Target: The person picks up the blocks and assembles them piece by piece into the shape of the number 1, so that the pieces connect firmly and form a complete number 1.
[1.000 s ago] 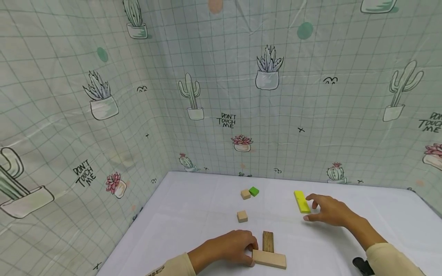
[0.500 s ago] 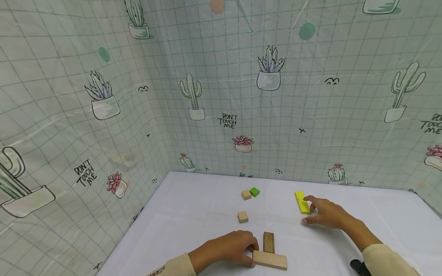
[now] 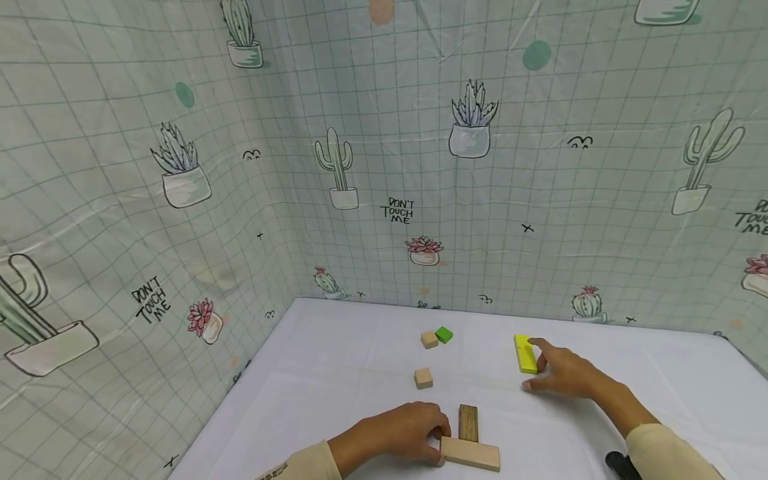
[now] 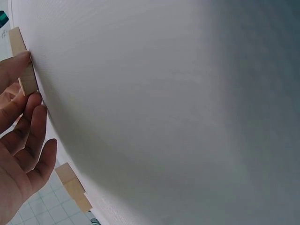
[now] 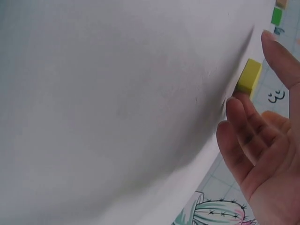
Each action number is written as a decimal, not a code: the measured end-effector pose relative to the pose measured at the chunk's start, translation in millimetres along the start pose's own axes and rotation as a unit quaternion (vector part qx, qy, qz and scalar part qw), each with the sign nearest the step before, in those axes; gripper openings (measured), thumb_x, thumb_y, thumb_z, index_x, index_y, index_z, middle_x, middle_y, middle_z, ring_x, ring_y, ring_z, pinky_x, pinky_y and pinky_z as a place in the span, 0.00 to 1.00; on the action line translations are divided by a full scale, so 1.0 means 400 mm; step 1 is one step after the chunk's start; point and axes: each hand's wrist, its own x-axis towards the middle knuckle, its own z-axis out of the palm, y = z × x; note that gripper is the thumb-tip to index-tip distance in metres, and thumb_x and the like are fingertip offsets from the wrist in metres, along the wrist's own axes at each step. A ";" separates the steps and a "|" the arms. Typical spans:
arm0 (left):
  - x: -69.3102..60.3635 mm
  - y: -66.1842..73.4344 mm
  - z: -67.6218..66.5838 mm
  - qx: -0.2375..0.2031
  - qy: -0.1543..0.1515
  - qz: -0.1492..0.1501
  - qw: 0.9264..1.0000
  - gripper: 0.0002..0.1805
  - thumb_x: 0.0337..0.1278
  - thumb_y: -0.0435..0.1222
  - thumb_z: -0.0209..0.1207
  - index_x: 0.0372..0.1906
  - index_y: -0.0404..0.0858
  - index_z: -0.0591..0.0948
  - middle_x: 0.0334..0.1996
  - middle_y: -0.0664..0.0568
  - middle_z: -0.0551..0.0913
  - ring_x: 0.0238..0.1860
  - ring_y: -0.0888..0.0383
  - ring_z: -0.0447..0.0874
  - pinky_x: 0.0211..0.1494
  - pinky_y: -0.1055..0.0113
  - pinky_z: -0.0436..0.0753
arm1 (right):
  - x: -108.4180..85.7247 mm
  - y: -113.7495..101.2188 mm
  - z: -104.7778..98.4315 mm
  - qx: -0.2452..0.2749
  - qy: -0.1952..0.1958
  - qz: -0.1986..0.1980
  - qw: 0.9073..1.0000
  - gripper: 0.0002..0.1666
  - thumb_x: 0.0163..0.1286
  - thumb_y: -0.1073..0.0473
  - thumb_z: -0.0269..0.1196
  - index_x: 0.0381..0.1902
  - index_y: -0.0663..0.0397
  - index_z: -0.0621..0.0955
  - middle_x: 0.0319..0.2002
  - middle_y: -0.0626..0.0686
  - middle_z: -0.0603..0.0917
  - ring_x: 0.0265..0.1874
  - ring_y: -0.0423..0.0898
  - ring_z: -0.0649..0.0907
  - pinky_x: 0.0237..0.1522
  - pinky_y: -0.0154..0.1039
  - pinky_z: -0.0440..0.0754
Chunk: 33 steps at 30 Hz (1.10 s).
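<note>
My left hand [image 3: 405,430] pinches the left end of a pale wooden plank block [image 3: 471,454] lying flat on the white table; the left wrist view shows thumb and fingers on opposite sides of this plank [image 4: 28,77]. A darker brown wooden block [image 3: 469,423] lies behind it, at right angles. Farther right, my right hand [image 3: 567,371] hovers low at the right side of a yellow block [image 3: 525,353], thumb and fingers apart. In the right wrist view the fingers are close to the yellow block [image 5: 249,76]; whether they touch it I cannot tell.
Two small pale wooden cubes, one nearer [image 3: 423,378] and one farther [image 3: 429,339], lie on the table [image 3: 348,360]. A green cube [image 3: 444,334] sits beside the farther one. A black object [image 3: 621,463] is partly hidden by the right sleeve. Cactus-print cloth [image 3: 384,167] hangs behind.
My right hand has shifted slightly left, closer to the yellow block. The left hand keeps its hold on the pale plank. The head view has drifted a little.
</note>
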 end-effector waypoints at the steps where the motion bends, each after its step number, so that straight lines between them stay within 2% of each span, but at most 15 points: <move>1: 0.000 0.000 0.000 0.000 0.000 0.000 1.000 0.15 0.56 0.42 0.72 0.46 0.44 0.85 0.34 0.66 0.78 0.34 0.75 0.71 0.42 0.78 0.75 | 0.001 0.000 -0.002 0.005 -0.004 0.002 1.000 0.63 0.51 0.37 0.77 0.72 0.67 0.61 0.38 0.50 0.81 0.39 0.48 0.78 0.44 0.53 0.79; 8: -0.001 -0.003 0.003 -0.005 0.000 0.001 1.000 0.14 0.56 0.42 0.72 0.46 0.44 0.85 0.34 0.66 0.78 0.35 0.75 0.72 0.43 0.78 0.76 | 0.015 0.009 -0.007 0.042 -0.024 0.001 0.999 0.66 0.51 0.44 0.79 0.74 0.69 0.55 0.36 0.51 0.78 0.35 0.47 0.75 0.43 0.47 0.77; 16: 0.000 -0.006 0.006 -0.004 -0.003 -0.001 1.000 0.15 0.56 0.42 0.72 0.47 0.44 0.85 0.34 0.66 0.77 0.35 0.75 0.72 0.43 0.79 0.76 | 0.037 0.027 -0.004 0.074 -0.042 0.010 0.996 0.69 0.50 0.46 0.79 0.75 0.69 0.51 0.35 0.53 0.77 0.34 0.47 0.75 0.38 0.43 0.75; 27: -0.002 -0.001 0.002 -0.006 -0.001 -0.003 1.000 0.15 0.56 0.42 0.72 0.47 0.43 0.85 0.34 0.66 0.78 0.35 0.75 0.72 0.43 0.79 0.76 | 0.065 0.033 -0.021 0.073 -0.074 0.029 0.994 0.71 0.50 0.45 0.79 0.77 0.67 0.49 0.37 0.55 0.76 0.33 0.49 0.75 0.35 0.42 0.76; 33: -0.002 -0.002 0.002 -0.008 -0.002 -0.005 1.000 0.16 0.56 0.42 0.72 0.48 0.42 0.85 0.34 0.66 0.79 0.35 0.76 0.73 0.44 0.79 0.76 | 0.069 0.035 -0.027 0.074 -0.086 0.024 0.993 0.71 0.51 0.45 0.78 0.77 0.69 0.48 0.35 0.55 0.76 0.30 0.48 0.76 0.32 0.42 0.76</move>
